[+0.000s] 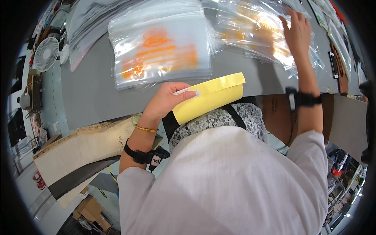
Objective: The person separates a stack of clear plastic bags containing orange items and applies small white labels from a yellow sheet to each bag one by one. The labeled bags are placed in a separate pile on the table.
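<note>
My left hand (169, 98) pinches a curled sheet of yellow paper (213, 96), its thumb lying on a small white label strip (196, 93) at the sheet's edge. The sheet is at the table's front edge, over my lap. Farther out on the right, my right hand (296, 33) reaches over loose clear plastic bags (250, 33) with orange print. Its fingers and thumb are spread, touching or just above the bags; the exact contact cannot be made out. Left of that, a neat stack of similar clear bags (160, 55) lies flat.
The grey table (92, 92) spans the front. Grey sheets (92, 29) lie stacked at its far left, near a white fan (47, 54). On the right lies a phone (333, 64). Cardboard (274, 113) stands below the table edge, and a wooden board (84, 145) is at lower left.
</note>
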Motion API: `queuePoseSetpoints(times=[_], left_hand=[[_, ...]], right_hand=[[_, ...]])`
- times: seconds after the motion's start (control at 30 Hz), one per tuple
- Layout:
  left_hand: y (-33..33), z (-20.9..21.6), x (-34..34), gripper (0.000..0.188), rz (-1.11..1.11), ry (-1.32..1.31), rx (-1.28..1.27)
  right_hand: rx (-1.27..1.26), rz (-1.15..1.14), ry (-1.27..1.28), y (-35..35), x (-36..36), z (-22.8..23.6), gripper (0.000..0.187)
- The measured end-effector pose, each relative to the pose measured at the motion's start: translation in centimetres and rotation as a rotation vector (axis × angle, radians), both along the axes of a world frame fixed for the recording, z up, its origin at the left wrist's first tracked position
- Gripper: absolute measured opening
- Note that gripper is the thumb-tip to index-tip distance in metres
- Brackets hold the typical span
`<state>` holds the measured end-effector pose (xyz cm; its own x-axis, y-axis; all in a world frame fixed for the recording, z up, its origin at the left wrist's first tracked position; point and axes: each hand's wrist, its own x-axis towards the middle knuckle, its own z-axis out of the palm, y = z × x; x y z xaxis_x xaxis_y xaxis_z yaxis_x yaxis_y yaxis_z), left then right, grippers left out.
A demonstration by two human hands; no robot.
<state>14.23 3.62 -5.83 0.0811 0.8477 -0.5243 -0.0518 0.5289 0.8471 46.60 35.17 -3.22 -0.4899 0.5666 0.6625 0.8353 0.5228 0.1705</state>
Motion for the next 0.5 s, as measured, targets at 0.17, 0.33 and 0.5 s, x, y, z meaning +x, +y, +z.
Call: queuePoseSetpoints(times=[0.17, 0.33, 0.5], left_hand=[[1.3, 0.6, 1.0, 0.026, 0.035, -0.072, -0.037], [1.7, 1.0, 2.2, 0.028, -0.016, -0.019, 0.164], [0.9, 1.0, 2.4, 0.028, -0.049, 0.052, 0.271]], right_hand=[[-0.882, 0.674, 0.347, -17.6, -6.7, -0.3, 0.019], [-0.932, 0.641, 0.371, -20.7, -8.4, -1.6, 0.02], [-1.282, 0.514, 0.537, -21.8, -8.8, 0.1, 0.015]])
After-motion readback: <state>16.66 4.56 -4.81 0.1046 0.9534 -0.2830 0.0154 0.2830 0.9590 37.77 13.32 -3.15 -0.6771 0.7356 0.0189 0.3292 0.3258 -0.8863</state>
